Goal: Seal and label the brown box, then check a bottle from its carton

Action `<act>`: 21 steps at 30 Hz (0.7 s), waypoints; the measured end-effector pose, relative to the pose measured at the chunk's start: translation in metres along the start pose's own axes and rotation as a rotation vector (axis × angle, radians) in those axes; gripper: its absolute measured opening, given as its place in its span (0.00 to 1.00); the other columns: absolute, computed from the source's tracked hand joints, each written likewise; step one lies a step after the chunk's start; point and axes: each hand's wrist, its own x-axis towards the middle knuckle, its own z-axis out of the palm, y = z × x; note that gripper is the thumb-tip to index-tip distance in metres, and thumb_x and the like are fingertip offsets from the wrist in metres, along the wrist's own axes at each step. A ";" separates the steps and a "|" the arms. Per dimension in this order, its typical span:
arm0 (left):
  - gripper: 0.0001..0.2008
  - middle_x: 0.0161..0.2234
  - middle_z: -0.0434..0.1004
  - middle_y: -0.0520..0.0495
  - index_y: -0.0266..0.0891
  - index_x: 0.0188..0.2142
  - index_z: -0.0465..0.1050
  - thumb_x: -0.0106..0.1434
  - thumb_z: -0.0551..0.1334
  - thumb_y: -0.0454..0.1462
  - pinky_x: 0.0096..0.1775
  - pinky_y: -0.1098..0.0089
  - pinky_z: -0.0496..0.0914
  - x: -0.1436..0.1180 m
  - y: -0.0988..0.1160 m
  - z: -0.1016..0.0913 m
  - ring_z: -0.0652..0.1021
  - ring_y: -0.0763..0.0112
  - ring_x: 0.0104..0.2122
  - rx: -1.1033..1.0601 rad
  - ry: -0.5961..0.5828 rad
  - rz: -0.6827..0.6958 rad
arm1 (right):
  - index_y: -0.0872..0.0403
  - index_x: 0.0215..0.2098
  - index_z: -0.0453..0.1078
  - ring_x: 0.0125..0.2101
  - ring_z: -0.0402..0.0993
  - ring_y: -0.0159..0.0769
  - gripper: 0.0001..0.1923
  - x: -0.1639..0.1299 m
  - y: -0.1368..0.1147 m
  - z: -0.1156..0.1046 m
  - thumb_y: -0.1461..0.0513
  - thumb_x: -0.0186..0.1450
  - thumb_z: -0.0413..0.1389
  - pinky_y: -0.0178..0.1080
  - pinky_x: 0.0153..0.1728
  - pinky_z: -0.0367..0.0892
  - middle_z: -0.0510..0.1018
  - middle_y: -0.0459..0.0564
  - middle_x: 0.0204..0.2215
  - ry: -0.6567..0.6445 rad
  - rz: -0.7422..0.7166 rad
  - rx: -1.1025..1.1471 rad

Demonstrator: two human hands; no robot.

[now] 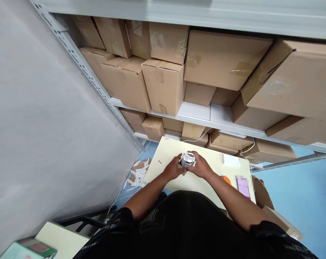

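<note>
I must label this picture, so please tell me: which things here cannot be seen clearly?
- Round silver object, head view: too small, partly covered by left hand and right hand.
- Pink phone screen: blurred.
- Green item: cut by the bottom edge.

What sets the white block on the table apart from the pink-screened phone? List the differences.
1. The white block is plain white; the phone shows a pink screen.
2. The white block lies at the far side of the table, near the shelves; the phone lies at the near right edge.
3. The white block looks thicker; the phone looks flat.

Both lie untouched on the pale yellow table, right of the hands.
</note>
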 end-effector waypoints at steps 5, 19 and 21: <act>0.41 0.61 0.73 0.38 0.44 0.68 0.67 0.55 0.74 0.43 0.61 0.51 0.67 -0.001 0.001 0.008 0.75 0.47 0.59 0.130 -0.015 0.006 | 0.49 0.55 0.72 0.56 0.73 0.56 0.33 -0.006 0.037 0.015 0.57 0.52 0.71 0.57 0.58 0.68 0.78 0.56 0.52 0.032 0.016 -0.150; 0.37 0.64 0.73 0.39 0.41 0.65 0.70 0.53 0.65 0.33 0.61 0.52 0.69 0.006 -0.016 -0.007 0.74 0.49 0.63 -0.132 -0.109 -0.114 | 0.51 0.57 0.69 0.49 0.77 0.52 0.29 -0.020 0.075 0.025 0.49 0.62 0.62 0.56 0.51 0.73 0.76 0.58 0.52 0.134 0.233 -0.085; 0.41 0.67 0.71 0.38 0.42 0.67 0.68 0.52 0.65 0.31 0.61 0.52 0.69 0.005 -0.017 -0.012 0.72 0.49 0.64 -0.159 -0.162 -0.109 | 0.51 0.59 0.67 0.46 0.78 0.49 0.29 -0.020 0.081 0.025 0.50 0.63 0.61 0.53 0.48 0.74 0.77 0.57 0.51 0.067 0.309 -0.001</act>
